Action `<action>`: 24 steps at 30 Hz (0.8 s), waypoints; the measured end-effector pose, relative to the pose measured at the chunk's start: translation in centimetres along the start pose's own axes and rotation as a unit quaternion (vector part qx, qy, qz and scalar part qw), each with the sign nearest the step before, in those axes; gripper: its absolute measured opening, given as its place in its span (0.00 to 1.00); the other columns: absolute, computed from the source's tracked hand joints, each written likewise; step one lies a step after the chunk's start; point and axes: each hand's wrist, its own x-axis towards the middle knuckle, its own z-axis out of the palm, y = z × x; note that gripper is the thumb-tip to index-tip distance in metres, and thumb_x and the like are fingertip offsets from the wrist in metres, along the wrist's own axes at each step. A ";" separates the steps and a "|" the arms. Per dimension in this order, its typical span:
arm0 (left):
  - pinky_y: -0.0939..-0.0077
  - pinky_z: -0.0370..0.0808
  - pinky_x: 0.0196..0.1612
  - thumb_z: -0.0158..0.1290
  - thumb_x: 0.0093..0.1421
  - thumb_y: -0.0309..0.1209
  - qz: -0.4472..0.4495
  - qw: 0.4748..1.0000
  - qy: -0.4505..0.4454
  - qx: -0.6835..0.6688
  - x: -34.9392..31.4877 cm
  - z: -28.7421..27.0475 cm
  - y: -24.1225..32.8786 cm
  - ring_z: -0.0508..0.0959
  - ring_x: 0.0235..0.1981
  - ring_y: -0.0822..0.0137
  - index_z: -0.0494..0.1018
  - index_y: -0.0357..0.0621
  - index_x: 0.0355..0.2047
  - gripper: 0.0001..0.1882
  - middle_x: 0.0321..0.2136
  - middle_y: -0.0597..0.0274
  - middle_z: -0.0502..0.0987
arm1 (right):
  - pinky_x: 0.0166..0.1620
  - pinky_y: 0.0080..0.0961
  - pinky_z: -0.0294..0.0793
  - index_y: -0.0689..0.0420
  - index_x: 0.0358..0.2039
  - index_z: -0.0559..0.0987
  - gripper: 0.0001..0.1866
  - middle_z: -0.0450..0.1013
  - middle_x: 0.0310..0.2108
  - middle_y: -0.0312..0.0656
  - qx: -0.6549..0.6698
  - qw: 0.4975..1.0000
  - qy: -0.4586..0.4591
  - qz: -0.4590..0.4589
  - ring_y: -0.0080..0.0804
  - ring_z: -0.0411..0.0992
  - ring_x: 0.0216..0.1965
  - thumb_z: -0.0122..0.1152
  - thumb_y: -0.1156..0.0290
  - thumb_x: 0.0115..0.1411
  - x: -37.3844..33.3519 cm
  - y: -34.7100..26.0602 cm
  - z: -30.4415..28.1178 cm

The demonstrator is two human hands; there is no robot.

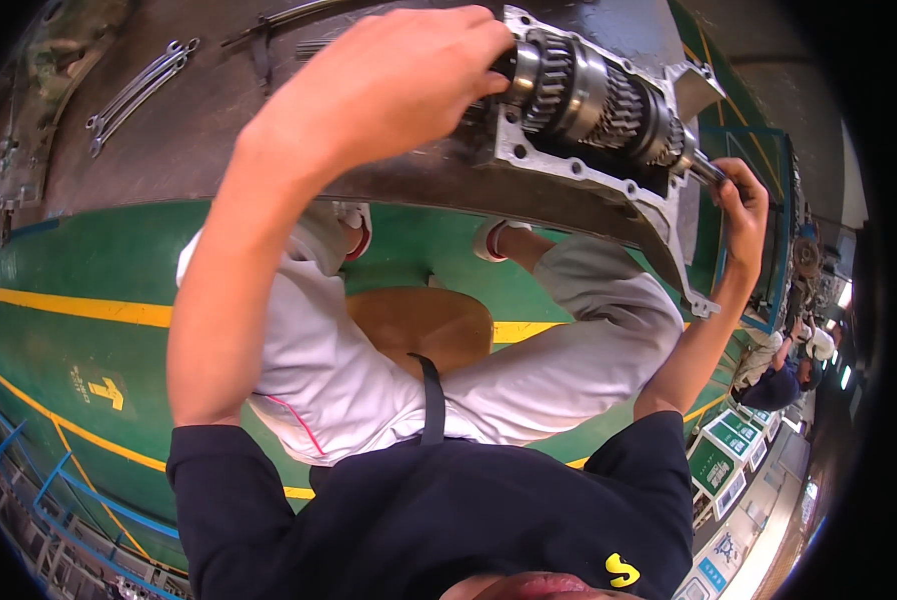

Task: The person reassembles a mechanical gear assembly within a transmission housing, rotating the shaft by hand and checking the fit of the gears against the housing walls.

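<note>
A gear shaft (609, 105) with several toothed gears lies along an open metal gearbox housing (594, 178) at the table's near right edge. My left hand (424, 70) closes round the shaft's left end, by a shiny bearing ring (527, 72); its fingertips are partly hidden behind the hand. At the other end, my right hand (746, 205) pinches the thin bare tip of the shaft between thumb and fingers, just outside the housing. The gears sit within the housing's rim; how deeply the shaft is seated, I cannot tell.
Spanners (141, 95) lie on the dark table (219, 150) to the left. Another metal casting (44, 130) stands at the far left. Below the table edge are a wooden stool (419, 325) and green floor. Other people (774, 375) are at the far right, near green-and-white boxes (721, 450).
</note>
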 end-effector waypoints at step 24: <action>0.70 0.72 0.43 0.54 0.62 0.23 0.022 0.999 0.029 0.020 1.5 1.8 0.1 0.74 0.34 0.53 0.69 0.32 0.45 0.12 0.35 0.50 0.74 | 0.22 0.18 0.54 0.56 0.17 0.73 0.25 0.63 0.14 0.27 0.072 0.978 0.195 0.002 0.13 0.57 0.17 0.52 0.58 0.70 0.7 1.6 2.8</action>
